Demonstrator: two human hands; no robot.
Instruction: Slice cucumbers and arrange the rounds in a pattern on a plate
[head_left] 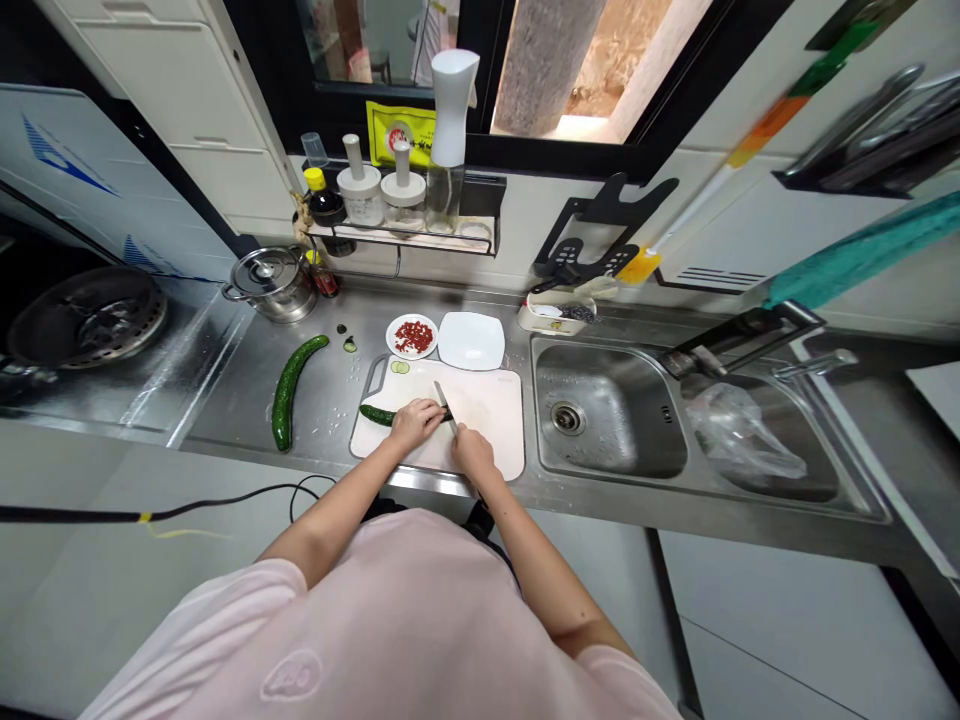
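On the white cutting board lies a dark green cucumber, pressed down by my left hand, whose fingers close over its right part. My right hand grips a knife by the handle, its blade just right of my left fingertips, at the cucumber's end. Two pale cucumber slices rest at the board's upper left. A second, whole cucumber lies on the counter to the left. Behind the board stand a plate of chopped red pieces and a white square plate.
A steel double sink lies to the right, with a clear plastic bag in its far basin. A lidded pot stands at the back left, near a wok. A shelf of bottles and jars hangs behind.
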